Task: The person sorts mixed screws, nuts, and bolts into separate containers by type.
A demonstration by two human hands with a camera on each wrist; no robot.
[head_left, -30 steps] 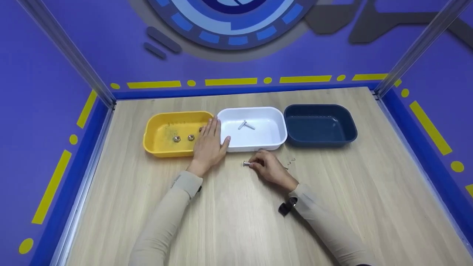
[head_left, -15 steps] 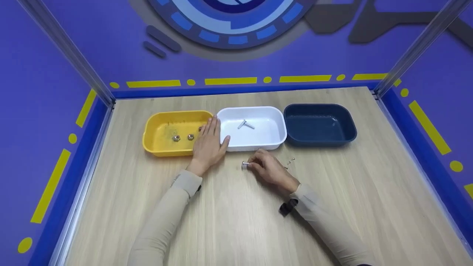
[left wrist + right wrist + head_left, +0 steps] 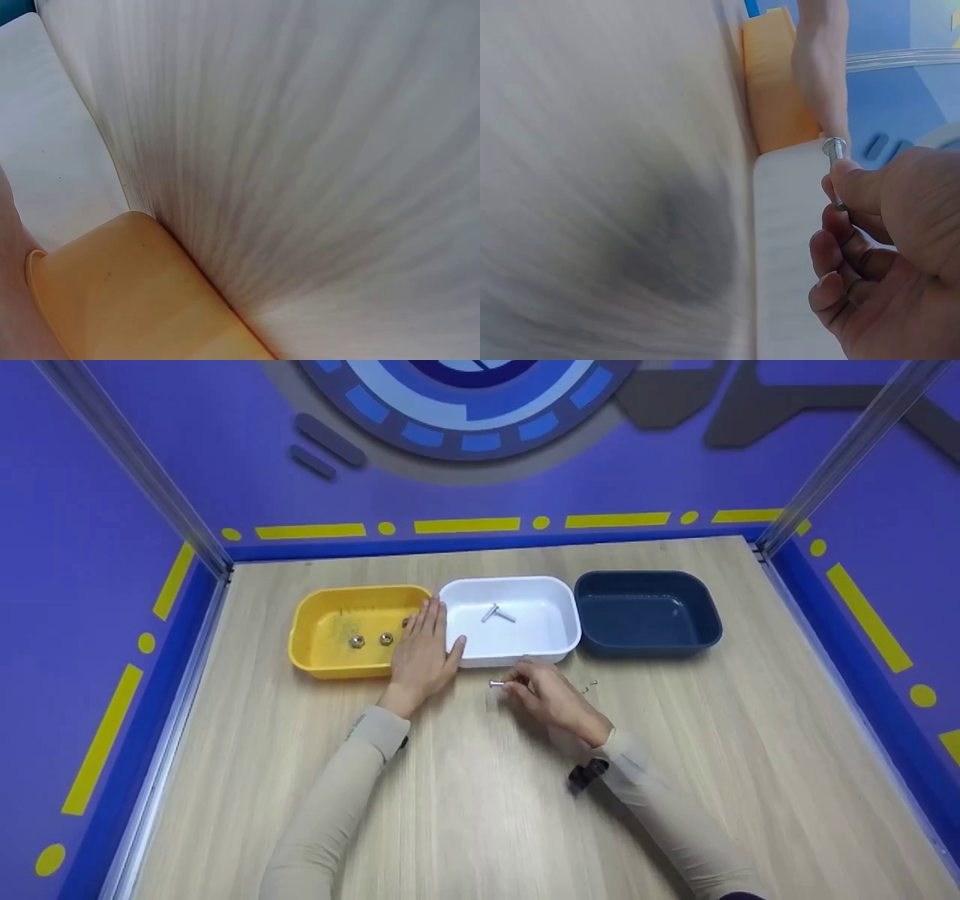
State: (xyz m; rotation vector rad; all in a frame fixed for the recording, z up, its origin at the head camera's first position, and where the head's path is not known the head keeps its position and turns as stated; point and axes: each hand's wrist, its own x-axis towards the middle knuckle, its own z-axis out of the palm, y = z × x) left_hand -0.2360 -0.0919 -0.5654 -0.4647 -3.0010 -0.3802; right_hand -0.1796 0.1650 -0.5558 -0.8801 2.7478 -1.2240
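Head view shows that the bolt (image 3: 496, 684), held in the right hand (image 3: 553, 701), is a little higher and closer to the white tray (image 3: 540, 636) than one second ago. A blurred shadow is now visible on the table (image 3: 457, 817) below it, with a gap between. This seems to mean that the bolt is free from the table and only the hand carries it, in front of the white tray and outside of it. Right wrist view confirms the grasp: thumb and fingertip pinch the shaft, the head sticks out, and the other fingers are curled loosely.

The left hand (image 3: 421, 664) does not change its place. Its fingers are straight, holding nothing, and they lie over the right end of the yellow tray (image 3: 337, 670), beside the white one.

Inside the trays the contents look the same: two bolts (image 3: 505, 616) lie in the white tray, and nuts (image 3: 357, 641) in the yellow one, one partly covered by the left hand. Tiny pieces (image 3: 586, 690), probably small screws, lie near the right wrist.
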